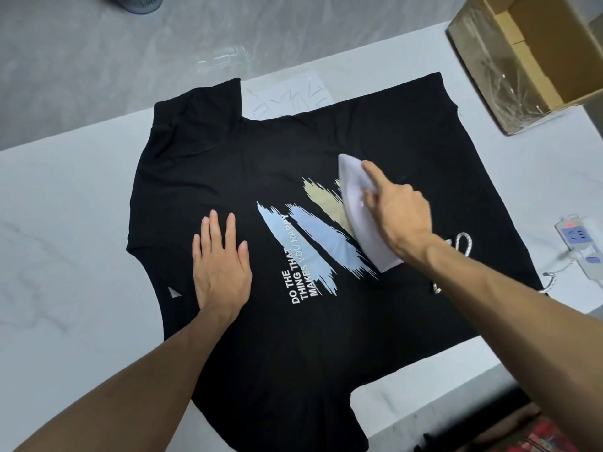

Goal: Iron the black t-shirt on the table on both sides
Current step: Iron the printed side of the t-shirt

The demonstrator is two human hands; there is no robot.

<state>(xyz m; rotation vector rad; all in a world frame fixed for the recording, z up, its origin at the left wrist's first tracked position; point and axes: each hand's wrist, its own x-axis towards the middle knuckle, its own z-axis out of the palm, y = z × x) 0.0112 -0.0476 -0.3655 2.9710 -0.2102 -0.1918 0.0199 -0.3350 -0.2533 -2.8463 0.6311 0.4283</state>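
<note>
Two bare hands work on a black shirt [261, 158] spread flat and print up across a white table [65, 223] with faint grey veining; its near part hangs over the table edge by the forearms. The left hand [222, 265] lies palm down on the cloth, fingers straight and a little apart, holding nothing. Just off its thumb side starts the print [313, 236], pale blue and tan brush strokes with white lettering. The right hand [398, 210] is clamped on a white iron [355, 203], three fingers and thumb curled round the handle while the index finger [370, 172] stretches along the top toward the nose. The sole sits flat on the shirt, covering the far end of the strokes. Behind the right wrist a braided cord [463, 243] loops over the cloth toward a white power strip [584, 243] on the table. Far beyond the right knuckles an open cardboard box [535, 60] with clear wrapping stands at the table corner. Past the left fingertips, beyond the shirt's edge, a clear plastic film [290, 96] lies on the table, and past that edge is grey concrete floor [98, 60] with the base of a grey bin [137, 3].
</note>
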